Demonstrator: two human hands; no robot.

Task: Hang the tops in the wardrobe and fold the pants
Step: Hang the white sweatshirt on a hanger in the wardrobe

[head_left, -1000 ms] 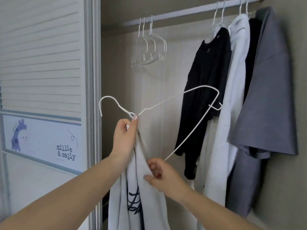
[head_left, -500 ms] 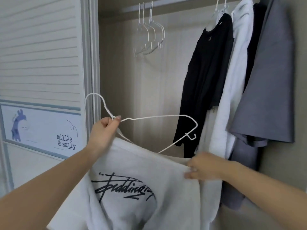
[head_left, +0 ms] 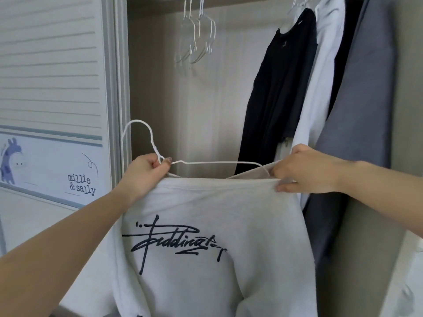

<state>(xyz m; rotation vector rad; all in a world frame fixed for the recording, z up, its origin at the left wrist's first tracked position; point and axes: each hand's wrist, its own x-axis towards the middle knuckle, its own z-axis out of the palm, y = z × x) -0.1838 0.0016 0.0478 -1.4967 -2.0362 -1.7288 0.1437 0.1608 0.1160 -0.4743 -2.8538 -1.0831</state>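
At the centre of the frame we hold a white wire hanger in front of the open wardrobe, with a pale grey top spread below it. Our left hand, left of centre, has its grip closed around the hanger's neck just under the hook, pinching the top's edge there too. Our right hand, right of centre, has its grip closed on the top's other edge, thumb beneath the hem and fingers curled over the fabric where the hanger's far shoulder disappears into it. The top's upper edge is stretched taut between both hands, and the hanger's bar runs just above that edge.

Across the top's front runs dark script lettering, a signature-style word we cannot read with certainty. On the wardrobe door at the left of the frame, a pale panel carries the words "millie & sally" in dark type, with a small blue animal drawing at the far left edge.

At the upper centre, several empty white hangers dangle together. At the upper right hang a black top, a white garment beside it, then a dark piece and a grey garment at the far right
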